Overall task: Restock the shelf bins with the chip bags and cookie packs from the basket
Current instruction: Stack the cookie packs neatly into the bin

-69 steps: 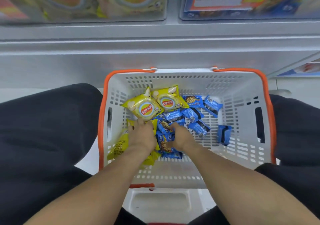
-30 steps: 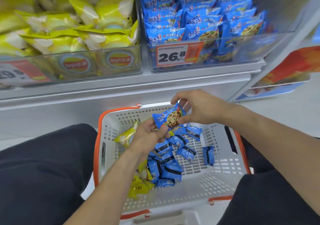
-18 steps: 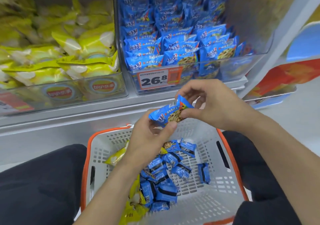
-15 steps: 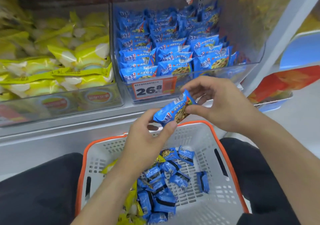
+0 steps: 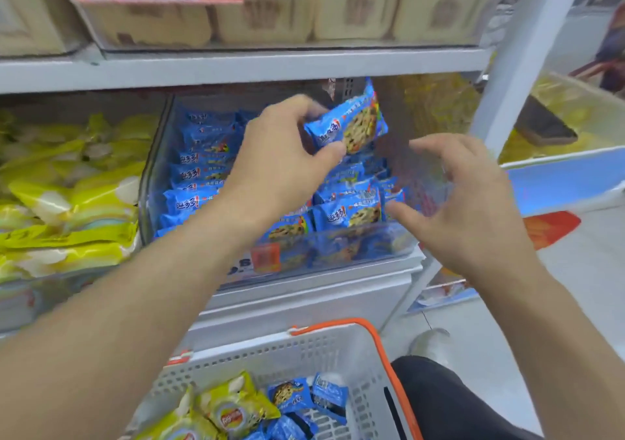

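Head view: a cookie pack point(image 5: 348, 122) is pinched by the left hand point(image 5: 280, 155) above the clear cookie bin point(image 5: 338, 247), toward its back right corner, for release onto the stock. The right hand point(image 5: 470, 199) hovers beside it, fingers spread, grasping nothing. More packs lie in the basket point(image 5: 324, 348).

Lifted out of the basket point(image 5: 338, 341) since before: cookie pack point(image 5: 351, 123), now pinched by left hand point(image 5: 280, 165) alone above the blue bin point(image 5: 338, 247). Let go by right hand point(image 5: 473, 199), now spread at 3 o'clock.
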